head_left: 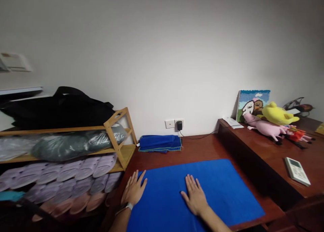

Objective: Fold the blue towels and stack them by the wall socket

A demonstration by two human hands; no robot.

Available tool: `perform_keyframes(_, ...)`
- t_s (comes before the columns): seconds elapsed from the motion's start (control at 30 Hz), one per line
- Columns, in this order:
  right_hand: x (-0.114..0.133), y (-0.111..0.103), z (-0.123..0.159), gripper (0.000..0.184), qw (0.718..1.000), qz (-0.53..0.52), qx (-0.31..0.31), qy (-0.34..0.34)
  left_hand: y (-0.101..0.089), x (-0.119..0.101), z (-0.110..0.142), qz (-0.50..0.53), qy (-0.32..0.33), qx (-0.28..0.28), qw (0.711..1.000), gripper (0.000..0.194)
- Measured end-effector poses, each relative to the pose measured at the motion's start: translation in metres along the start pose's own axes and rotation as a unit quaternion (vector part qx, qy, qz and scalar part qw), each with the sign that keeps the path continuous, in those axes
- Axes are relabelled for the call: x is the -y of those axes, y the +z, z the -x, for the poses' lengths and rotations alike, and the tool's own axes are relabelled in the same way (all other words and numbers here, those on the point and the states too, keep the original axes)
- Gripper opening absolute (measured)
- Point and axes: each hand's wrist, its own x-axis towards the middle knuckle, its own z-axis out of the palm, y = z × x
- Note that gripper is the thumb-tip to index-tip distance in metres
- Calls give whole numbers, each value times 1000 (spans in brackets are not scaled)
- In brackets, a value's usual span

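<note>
A blue cloth point(164, 195) is spread flat over the reddish-brown wooden table point(202, 147). My left hand point(134, 189) lies at the cloth's left edge, fingers stretched out, with a watch band on the wrist. Palm down on the middle of the cloth rests my right hand point(194, 195), its thumb held apart from the fingers. Neither hand grips anything. Behind them, against the wall, sits a folded stack of blue cloths point(160, 143) with green edging. The cloth's near edge is partly cut off by the bottom of the view.
Left of the table stands a wooden rack point(124, 154) with a black bag point(58, 110) and several slippers point(86, 168). A plug point(179, 125) with a cable sits in the wall. On the higher right surface lie plush toys point(265, 125), a dog picture point(253, 102) and a calculator-like device point(297, 171).
</note>
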Motion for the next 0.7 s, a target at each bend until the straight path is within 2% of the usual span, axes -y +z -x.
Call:
perform_keyframes(0.1, -88, -26, 22, 82, 993, 50, -23, 100, 4, 2, -2, -4, 1, -6, 1000, 63)
perform_keyframes(0.2, -176, -48, 50, 84, 972, 91, -36, 213, 5, 3, -4, -6, 1, -3, 1000, 64)
perform_keyframes(0.3, -234, -61, 72, 83, 955, 103, -53, 273, -3, 0, -6, -11, 3, -12, 1000, 63)
perform_keyframes(0.37, -249, -65, 79, 84, 952, 100, -57, 282, -13, -5, -4, -32, 0, -42, 999, 64)
perform_keyframes(0.47, -246, -67, 79, 87, 953, 94, -61, 281, -30, -12, 5, -55, 4, -80, 995, 63)
perform_keyframes(0.57, -240, -67, 77, 86, 954, 85, -78, 277, -40, -12, 29, -40, 15, -56, 998, 59)
perform_keyframes(0.7, -241, -72, 78, 87, 953, 70, -86, 281, -38, 5, 80, -19, 3, -21, 1000, 59)
